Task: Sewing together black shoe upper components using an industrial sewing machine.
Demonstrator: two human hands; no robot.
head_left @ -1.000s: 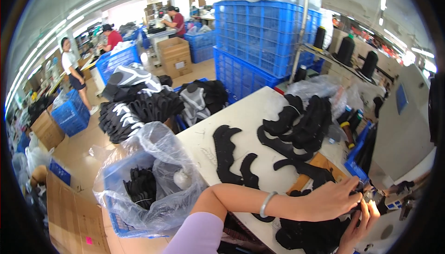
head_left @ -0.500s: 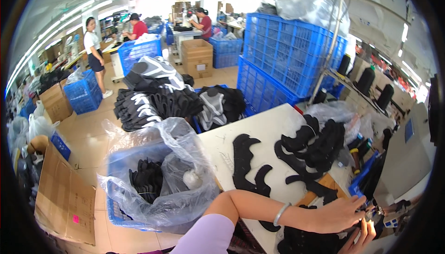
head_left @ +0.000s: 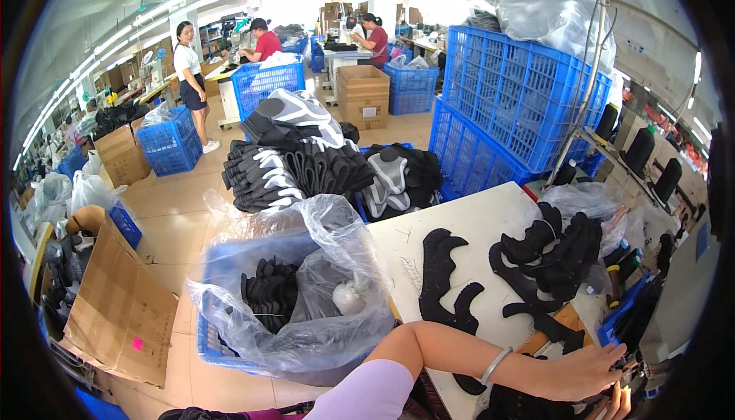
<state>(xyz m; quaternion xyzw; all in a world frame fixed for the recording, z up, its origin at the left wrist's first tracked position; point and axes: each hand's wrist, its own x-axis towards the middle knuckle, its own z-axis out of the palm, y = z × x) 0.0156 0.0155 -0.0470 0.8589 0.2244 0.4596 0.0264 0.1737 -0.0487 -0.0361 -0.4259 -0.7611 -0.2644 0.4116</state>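
Note:
My left arm reaches across the white table (head_left: pixel 398 255) to its right side, with a lilac sleeve and a bangle at the wrist. At the lower right edge my left hand (head_left: pixel 583 374) has its fingers bent and closed by dark machine parts; what they hold is hidden. Just below, the fingers of my right hand (head_left: pixel 619 403) point up, close to the left fingertips and seemingly closed on something too small to name. Black fabric (head_left: pixel 517 405) lies under my left forearm. Curved black cut pieces (head_left: pixel 440 274) and a tied black bundle (head_left: pixel 566 255) lie beyond it.
Left of the table stands a blue crate (head_left: pixel 210 343) lined with clear plastic, holding black pieces. Stacked grey-black shoe uppers (head_left: pixel 295 163) rise behind. Tall blue crates (head_left: pixel 521 98) and a thread rack (head_left: pixel 612 160) bound the right. A carton (head_left: pixel 119 305) stands left; several people are farther back.
The whole view has shifted, so the scene sits farther right and my hands lie nearer the lower right edge. Both hands stay close together at the machine.

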